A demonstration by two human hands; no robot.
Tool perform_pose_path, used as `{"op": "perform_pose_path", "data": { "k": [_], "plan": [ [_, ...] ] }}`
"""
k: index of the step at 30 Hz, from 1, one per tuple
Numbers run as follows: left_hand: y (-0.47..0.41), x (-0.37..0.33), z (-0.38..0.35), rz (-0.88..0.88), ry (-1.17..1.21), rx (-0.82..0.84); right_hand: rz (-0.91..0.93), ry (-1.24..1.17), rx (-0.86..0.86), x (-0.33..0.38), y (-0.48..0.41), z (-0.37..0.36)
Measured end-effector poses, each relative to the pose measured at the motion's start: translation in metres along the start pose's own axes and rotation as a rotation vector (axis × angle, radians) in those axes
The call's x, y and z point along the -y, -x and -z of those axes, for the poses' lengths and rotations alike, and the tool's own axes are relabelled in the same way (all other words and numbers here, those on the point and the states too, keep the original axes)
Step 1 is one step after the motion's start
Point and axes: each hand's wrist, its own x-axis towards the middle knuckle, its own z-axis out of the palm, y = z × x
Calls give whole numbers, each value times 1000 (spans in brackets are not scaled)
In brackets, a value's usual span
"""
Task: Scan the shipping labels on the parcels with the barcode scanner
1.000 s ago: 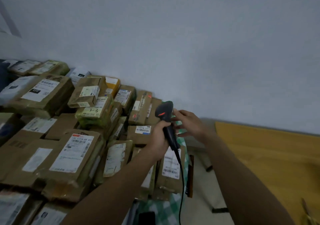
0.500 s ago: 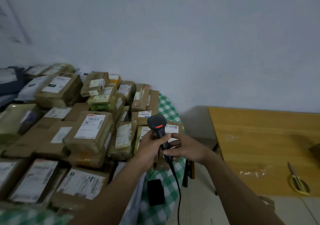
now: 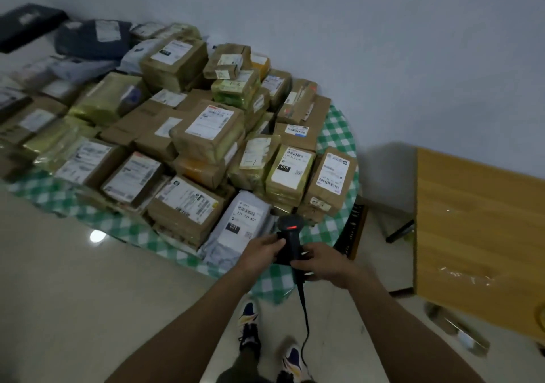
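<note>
At the near right edge of the checked-cloth table [image 3: 336, 135], the barcode scanner [image 3: 290, 236] is held upright in both hands, its head lit red and just beside the grey poly mailer [image 3: 219, 245]. The left hand [image 3: 261, 251] has its fingers closed round the upper handle; the right hand [image 3: 323, 264] has its fingers curled round the lower handle above the cable [image 3: 305, 317].

Judgement: scanning is about to begin and the mailer's shipping label [image 3: 246, 220] is the nearest target. One hand should carry the scanner, with the head tipped down squarely onto the barcode. Work outward from this edge so no label is missed, and keep the cable from dragging over the stacked parcels [image 3: 206, 126].

Count: one scanner, one cable, two hands. Three labels face up plainly next to the scanner. Parcels number well over twenty; an exact tally is not possible, since many are stacked and the far left ones are blurred. One wooden table [image 3: 477, 220] stands apart at the right
</note>
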Motion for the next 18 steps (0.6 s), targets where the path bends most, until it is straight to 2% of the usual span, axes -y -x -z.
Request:
{"op": "perform_pose_path", "data": {
  "k": [3, 9, 14, 18],
  "plan": [
    [0, 15, 2, 24, -83, -26, -47, 3, 2, -13, -15, -8],
    [1, 25, 6, 54, -89, -19, -75, -87, -30, -18, -42, -21],
    [3, 28, 12, 70, -131, -11, -133, -143, -151, -21, -61, -29],
    [4, 22, 15, 9, -182, -38, -149, -48, -239, -15, -59, -28]
  ]
}}
